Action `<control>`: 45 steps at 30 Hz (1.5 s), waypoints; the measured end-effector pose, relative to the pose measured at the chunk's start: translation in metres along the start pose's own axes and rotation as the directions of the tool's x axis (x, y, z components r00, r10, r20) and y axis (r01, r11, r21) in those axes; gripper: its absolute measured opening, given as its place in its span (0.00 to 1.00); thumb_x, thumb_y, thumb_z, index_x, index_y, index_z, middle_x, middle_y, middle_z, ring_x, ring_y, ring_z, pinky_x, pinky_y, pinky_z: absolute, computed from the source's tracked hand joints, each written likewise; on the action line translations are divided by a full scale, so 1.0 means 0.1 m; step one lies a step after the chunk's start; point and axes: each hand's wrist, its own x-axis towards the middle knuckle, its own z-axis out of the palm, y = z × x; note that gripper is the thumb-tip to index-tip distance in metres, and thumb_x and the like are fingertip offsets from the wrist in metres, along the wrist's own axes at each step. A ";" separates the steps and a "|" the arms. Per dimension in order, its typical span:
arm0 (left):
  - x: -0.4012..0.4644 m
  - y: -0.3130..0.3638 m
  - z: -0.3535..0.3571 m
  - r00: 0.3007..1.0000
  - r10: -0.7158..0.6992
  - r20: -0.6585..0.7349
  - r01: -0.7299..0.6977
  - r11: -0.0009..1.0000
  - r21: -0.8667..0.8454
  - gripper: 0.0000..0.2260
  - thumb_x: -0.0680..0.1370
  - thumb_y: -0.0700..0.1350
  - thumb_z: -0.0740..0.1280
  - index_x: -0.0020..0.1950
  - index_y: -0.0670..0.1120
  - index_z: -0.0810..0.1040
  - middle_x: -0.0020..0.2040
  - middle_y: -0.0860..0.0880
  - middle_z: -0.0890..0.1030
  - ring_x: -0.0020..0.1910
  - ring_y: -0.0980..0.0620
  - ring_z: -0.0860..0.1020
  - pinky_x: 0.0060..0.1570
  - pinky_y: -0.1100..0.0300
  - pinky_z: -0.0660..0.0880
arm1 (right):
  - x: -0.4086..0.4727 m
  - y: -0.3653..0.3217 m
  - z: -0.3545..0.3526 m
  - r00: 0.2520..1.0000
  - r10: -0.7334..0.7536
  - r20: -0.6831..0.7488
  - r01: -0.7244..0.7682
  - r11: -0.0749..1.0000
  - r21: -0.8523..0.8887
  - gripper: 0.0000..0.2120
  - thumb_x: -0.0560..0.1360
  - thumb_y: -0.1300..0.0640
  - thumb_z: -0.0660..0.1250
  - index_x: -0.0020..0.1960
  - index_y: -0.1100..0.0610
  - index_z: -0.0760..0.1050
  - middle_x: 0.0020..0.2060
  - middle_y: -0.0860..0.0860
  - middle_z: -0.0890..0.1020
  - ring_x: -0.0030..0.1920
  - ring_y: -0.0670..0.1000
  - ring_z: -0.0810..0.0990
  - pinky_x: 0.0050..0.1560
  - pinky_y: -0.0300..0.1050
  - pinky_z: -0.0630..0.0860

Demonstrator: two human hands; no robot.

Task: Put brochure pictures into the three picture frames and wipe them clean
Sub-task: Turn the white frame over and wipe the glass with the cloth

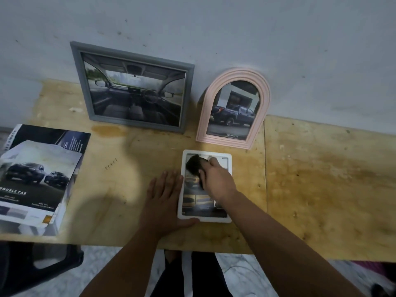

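Wiping underway, lower centre: your right hand (216, 181) clamps the dark cloth (194, 166) against the white frame (228, 219), while your flat, open left hand (165, 194) braces its edge against sliding.

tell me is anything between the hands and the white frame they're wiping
Nothing but the dark cloth, which the right hand presses onto the white frame. The left hand lies flat on the table, its thumb on the frame's near left corner.
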 end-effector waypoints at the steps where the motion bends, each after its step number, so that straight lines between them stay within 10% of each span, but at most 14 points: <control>1: -0.01 0.00 0.01 1.000 0.000 -0.002 0.000 1.000 0.008 0.58 0.68 0.84 0.56 0.85 0.45 0.51 0.85 0.42 0.51 0.84 0.40 0.48 0.79 0.34 0.52 | -0.06 -0.02 0.10 1.000 -0.006 0.012 0.007 1.000 -0.017 0.18 0.84 0.53 0.57 0.72 0.54 0.72 0.59 0.56 0.74 0.47 0.61 0.80 0.42 0.46 0.73; 9: -0.01 0.00 0.01 0.999 0.012 -0.030 -0.012 1.000 0.003 0.57 0.68 0.83 0.57 0.84 0.43 0.56 0.85 0.42 0.55 0.84 0.39 0.51 0.78 0.33 0.55 | -0.84 0.00 0.15 0.952 -0.173 0.253 0.162 0.985 0.065 0.16 0.84 0.54 0.60 0.69 0.54 0.76 0.64 0.56 0.77 0.61 0.58 0.77 0.63 0.49 0.74; 13: -0.02 0.00 0.00 1.000 0.017 -0.018 -0.017 1.000 0.000 0.59 0.67 0.84 0.57 0.84 0.43 0.54 0.85 0.42 0.53 0.84 0.39 0.49 0.78 0.33 0.53 | -0.51 0.06 -0.24 0.981 -0.058 0.184 0.011 0.969 0.248 0.17 0.83 0.56 0.63 0.70 0.47 0.76 0.58 0.51 0.80 0.48 0.51 0.82 0.51 0.49 0.82; 17: -0.01 0.02 -0.02 1.000 0.005 0.016 -0.005 1.000 0.021 0.60 0.67 0.85 0.55 0.85 0.45 0.49 0.85 0.43 0.48 0.84 0.41 0.45 0.80 0.35 0.49 | -0.08 0.07 -0.16 0.996 0.043 -0.074 -0.041 0.999 0.036 0.20 0.83 0.47 0.60 0.73 0.48 0.71 0.59 0.54 0.74 0.51 0.58 0.80 0.48 0.54 0.80; 25: 0.00 0.01 0.04 1.000 0.002 0.005 -0.003 0.999 0.035 0.59 0.67 0.84 0.56 0.84 0.42 0.55 0.85 0.42 0.55 0.84 0.39 0.52 0.79 0.34 0.51 | -0.53 -0.04 0.34 0.984 -0.154 0.086 0.168 0.964 -0.206 0.18 0.81 0.53 0.63 0.71 0.48 0.72 0.63 0.56 0.75 0.50 0.63 0.82 0.50 0.56 0.81; 30: 0.00 0.01 0.01 1.000 0.007 0.002 -0.007 1.000 0.023 0.59 0.67 0.84 0.54 0.84 0.43 0.55 0.84 0.41 0.55 0.84 0.38 0.52 0.78 0.33 0.54 | -0.78 0.01 -0.02 0.927 -0.225 0.300 0.205 0.974 0.096 0.15 0.82 0.52 0.63 0.68 0.49 0.78 0.63 0.52 0.79 0.62 0.55 0.77 0.64 0.52 0.76; 36: -0.01 0.01 -0.02 1.000 0.007 0.003 -0.007 1.000 0.006 0.60 0.66 0.85 0.56 0.85 0.46 0.49 0.85 0.43 0.50 0.84 0.41 0.46 0.80 0.34 0.50 | -0.14 0.28 -0.34 0.994 0.054 -0.093 -0.050 0.998 0.041 0.17 0.83 0.49 0.61 0.72 0.47 0.73 0.55 0.52 0.75 0.49 0.55 0.79 0.50 0.52 0.79; 45: -0.01 0.01 0.03 1.000 0.001 0.004 -0.001 1.000 0.020 0.61 0.65 0.86 0.55 0.85 0.46 0.52 0.85 0.43 0.51 0.84 0.40 0.47 0.79 0.34 0.50 | -0.86 0.29 0.23 0.986 -0.157 0.055 0.160 0.986 -0.056 0.22 0.83 0.51 0.59 0.76 0.52 0.70 0.63 0.55 0.75 0.48 0.59 0.82 0.47 0.50 0.81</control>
